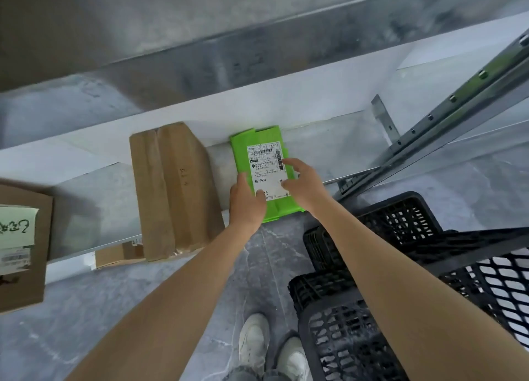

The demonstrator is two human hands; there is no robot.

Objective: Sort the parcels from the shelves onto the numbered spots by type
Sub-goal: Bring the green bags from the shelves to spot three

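Note:
A flat green parcel (243,151) with a white shipping label lies on the low shelf (329,151), its near end sticking out past the shelf's front edge. My left hand (247,201) grips its near left edge, thumb on the label and fingers underneath. My right hand (303,184) rests on the label's right side with fingers spread. A long brown cardboard parcel (171,188) lies on the same shelf to the left, apart from the green one. Another brown box (25,254) with a label shows at the far left edge.
Black plastic crates (400,280) stand stacked on the floor at the right, close to my right arm. A metal shelf upright (446,105) slants across the upper right. A small cardboard piece (117,254) pokes out under the long parcel. My white shoes (269,349) stand on grey floor.

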